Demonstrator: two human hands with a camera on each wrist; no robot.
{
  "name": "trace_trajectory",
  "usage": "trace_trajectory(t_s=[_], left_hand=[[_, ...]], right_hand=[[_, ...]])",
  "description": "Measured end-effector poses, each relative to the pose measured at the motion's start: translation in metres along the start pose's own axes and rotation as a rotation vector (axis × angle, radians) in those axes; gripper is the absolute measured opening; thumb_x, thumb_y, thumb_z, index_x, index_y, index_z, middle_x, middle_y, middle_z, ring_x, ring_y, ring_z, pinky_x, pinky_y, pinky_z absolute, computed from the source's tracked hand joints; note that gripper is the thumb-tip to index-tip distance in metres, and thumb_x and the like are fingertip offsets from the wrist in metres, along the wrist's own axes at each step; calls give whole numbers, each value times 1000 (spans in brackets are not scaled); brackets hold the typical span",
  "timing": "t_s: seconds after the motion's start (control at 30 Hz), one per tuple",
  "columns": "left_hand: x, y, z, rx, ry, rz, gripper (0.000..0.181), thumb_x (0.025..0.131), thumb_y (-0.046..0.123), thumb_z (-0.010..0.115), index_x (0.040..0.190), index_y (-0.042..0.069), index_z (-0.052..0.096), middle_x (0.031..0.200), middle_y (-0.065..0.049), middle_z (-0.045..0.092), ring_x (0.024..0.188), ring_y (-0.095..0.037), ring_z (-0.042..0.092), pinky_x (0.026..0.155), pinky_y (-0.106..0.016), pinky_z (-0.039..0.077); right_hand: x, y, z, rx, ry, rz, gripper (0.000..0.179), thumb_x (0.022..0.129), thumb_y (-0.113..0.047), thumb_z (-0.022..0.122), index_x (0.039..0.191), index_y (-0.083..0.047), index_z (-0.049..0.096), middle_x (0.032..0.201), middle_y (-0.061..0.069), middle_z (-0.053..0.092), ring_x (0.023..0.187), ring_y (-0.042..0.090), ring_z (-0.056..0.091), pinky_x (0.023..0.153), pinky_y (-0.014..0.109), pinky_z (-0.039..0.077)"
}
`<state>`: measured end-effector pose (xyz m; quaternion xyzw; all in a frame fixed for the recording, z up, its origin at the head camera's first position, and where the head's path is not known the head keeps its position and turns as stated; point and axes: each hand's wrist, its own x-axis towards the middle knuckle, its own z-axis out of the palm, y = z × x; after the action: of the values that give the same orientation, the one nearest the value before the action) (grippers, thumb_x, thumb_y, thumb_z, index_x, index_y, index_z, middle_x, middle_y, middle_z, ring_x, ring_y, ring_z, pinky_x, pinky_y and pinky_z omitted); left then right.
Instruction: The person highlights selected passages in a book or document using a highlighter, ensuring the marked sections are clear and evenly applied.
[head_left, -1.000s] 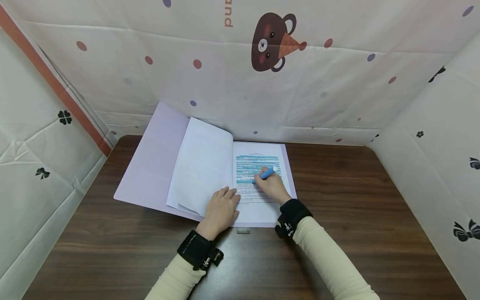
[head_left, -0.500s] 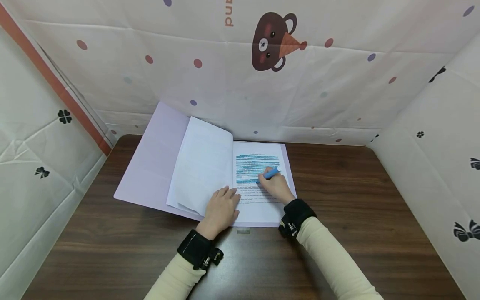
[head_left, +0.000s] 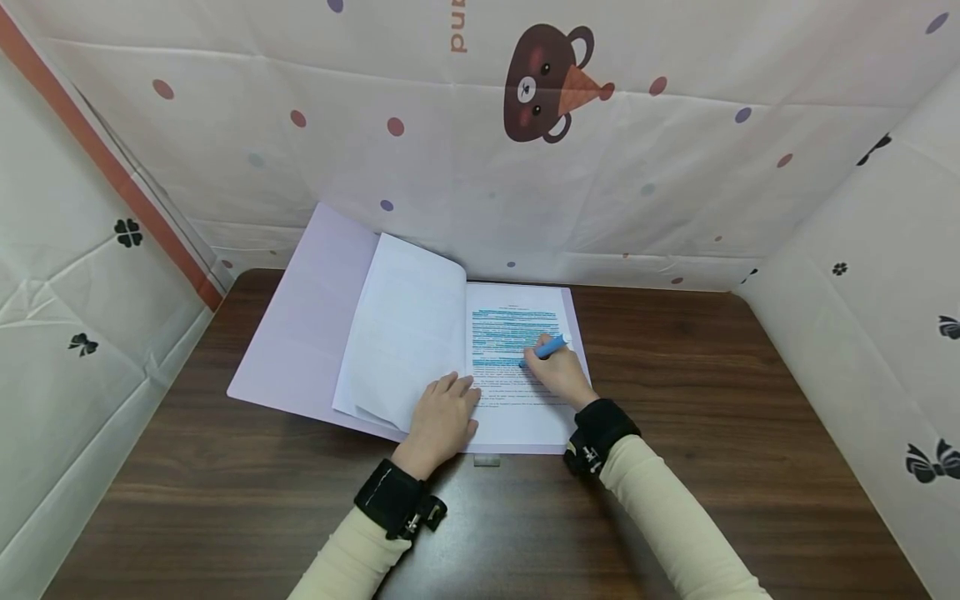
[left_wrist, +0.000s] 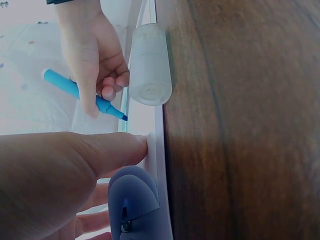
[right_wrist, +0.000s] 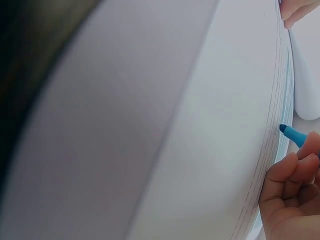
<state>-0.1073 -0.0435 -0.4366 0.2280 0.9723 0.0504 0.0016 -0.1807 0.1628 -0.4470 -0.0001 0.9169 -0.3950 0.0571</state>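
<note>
My right hand (head_left: 558, 371) pinches a blue highlighter (head_left: 551, 347) between thumb and fingers. Its dark blue tip points down at a printed sheet (head_left: 517, 429), right at the text in the head view. Blue strokes cover the upper lines of print; those lower down are plain. In the right wrist view the highlighter (right_wrist: 295, 135) slants out of the curled fingers. My left hand (head_left: 441, 417) lies with fingers extended across the inner edge of a turned-over white page (head_left: 408, 325). Both papers are inside an open lilac folder (head_left: 292, 333).
A small pale tab-like piece (head_left: 487, 461) sits at the folder's front edge; up close in the left wrist view this piece (left_wrist: 150, 65) looks whitish and rounded. The dark wooden table (head_left: 712, 400) meets a patterned cloth (head_left: 450, 167) at the back.
My right hand has slid to the right along the text with the highlighter, and the blue stroke on that line has grown longer. The left hand has stayed in place.
</note>
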Motion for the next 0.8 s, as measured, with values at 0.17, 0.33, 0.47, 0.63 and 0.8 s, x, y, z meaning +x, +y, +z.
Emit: trace_trajectory(t_s=[0.17,0.33,0.47,0.63,0.8], left_hand=[[0,0,0,2,1,2,44,81,30,67,121,13,60,133,-9,52,127,-29,41,104,-43,34],[-1,0,0,9,7,6,44,81,30,68,121,13,60,132,-8,53,127,-29,42,104,-43,35],[-1,0,0,10,11,4,45,81,30,68,121,13,60,132,-8,53,127,-29,42,104,-42,35],[-1,1,-1,12,-3,-2,45,82,31,67,122,13,59,133,-8,52,128,-29,41,105,-42,34],[-1,1,-2,11,-13,-6,46,82,31,67,123,13,59,134,-8,51,128,-28,41,105,-42,33]], right_hand=[[0,4,-2,2,0,-6,27,91,-26,51,72,-9,39,61,0,35,53,14,33,46,23,24],[0,7,-4,12,2,-14,28,92,-25,50,71,-9,38,60,-1,34,53,13,33,46,23,25],[-2,7,-7,30,13,-14,29,91,-22,51,70,-9,36,60,0,32,54,14,32,47,23,24],[-3,8,-7,34,21,-13,30,91,-21,51,69,-9,35,60,0,32,53,14,32,47,23,23],[-2,10,-7,29,27,-17,30,92,-21,51,69,-9,34,60,0,32,53,14,31,47,22,23]])
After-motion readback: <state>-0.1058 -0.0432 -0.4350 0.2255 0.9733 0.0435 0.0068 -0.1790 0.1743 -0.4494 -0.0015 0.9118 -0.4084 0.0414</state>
